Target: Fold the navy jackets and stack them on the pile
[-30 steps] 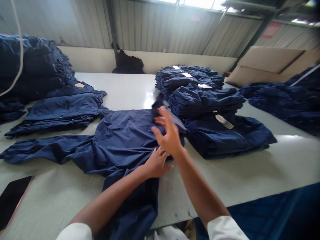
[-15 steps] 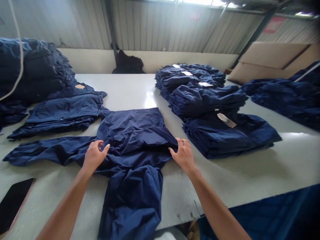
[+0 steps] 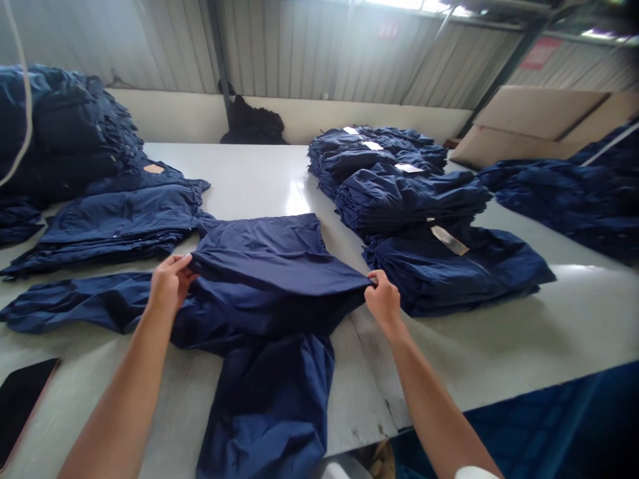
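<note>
A navy blue garment [image 3: 269,313] lies spread on the pale table [image 3: 234,176], one sleeve stretched to the left and another part hanging toward the near edge. My left hand [image 3: 171,283] pinches its upper layer at the left side. At the opposite side, my right hand [image 3: 383,297] is closed on a corner of the same layer. Between the hands the fabric is drawn taut and slightly lifted, with a shadowed fold beneath it.
Tagged stacks of folded navy garments [image 3: 399,193] stand to the right. A folded pile [image 3: 120,223] and a taller heap [image 3: 64,133] occupy the left. A dark phone-like slab [image 3: 22,406] lies near left. Cardboard [image 3: 529,120] leans at the back right.
Both hands have gone from loosely curved fingers to gripping the cloth. They have moved farther apart, left and right, and the crumpled upper layer is now stretched flat between them.
</note>
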{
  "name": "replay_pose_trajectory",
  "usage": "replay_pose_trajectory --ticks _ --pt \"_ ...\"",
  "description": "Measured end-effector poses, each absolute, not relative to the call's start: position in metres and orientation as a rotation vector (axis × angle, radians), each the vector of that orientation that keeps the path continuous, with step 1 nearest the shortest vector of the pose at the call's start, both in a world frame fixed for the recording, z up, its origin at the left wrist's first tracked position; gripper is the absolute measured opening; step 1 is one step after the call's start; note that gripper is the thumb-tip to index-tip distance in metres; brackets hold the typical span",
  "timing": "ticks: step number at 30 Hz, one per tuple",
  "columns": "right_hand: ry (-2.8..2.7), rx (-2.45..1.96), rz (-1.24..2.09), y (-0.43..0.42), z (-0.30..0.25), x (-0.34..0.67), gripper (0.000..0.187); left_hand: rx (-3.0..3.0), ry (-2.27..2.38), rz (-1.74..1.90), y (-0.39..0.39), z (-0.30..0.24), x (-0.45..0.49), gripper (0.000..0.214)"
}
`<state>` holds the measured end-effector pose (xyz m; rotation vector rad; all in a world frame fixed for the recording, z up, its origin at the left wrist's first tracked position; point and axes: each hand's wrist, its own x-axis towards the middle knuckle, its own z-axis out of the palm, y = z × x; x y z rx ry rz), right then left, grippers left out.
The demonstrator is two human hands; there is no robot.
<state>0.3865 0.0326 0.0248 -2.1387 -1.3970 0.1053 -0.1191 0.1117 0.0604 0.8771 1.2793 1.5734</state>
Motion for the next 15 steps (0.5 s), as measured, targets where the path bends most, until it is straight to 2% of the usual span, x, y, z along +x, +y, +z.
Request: replay_pose_trajectory --ticks 4,7,9,13,15 --pt "-1.311 -2.191 0.167 0.037 0.029 0.388 0.044 0.864 1.24 1.491 0.103 0.057 -0.128 0.034" --pt "-1.395 -2.322 0.346 0.041 0.022 0.385 0.049 0.9 1.372 1.19 0.089 0.037 -0.123 0.039" --pt "-1.461 -2.385 0.316 0.04 0.016 0.384 0.047 0.874 1.43 1.041 0.082 0.028 -0.12 0.04" --pt "-1.576 -2.38 0.004 0.035 0.009 0.387 0.038 0.688 1.26 1.399 0.075 0.03 -0.12 0.03" --pt "-1.674 -2.35 -0.104 0.031 0.008 0.387 0.04 0.669 1.159 1.536 0.075 0.034 -0.123 0.027"
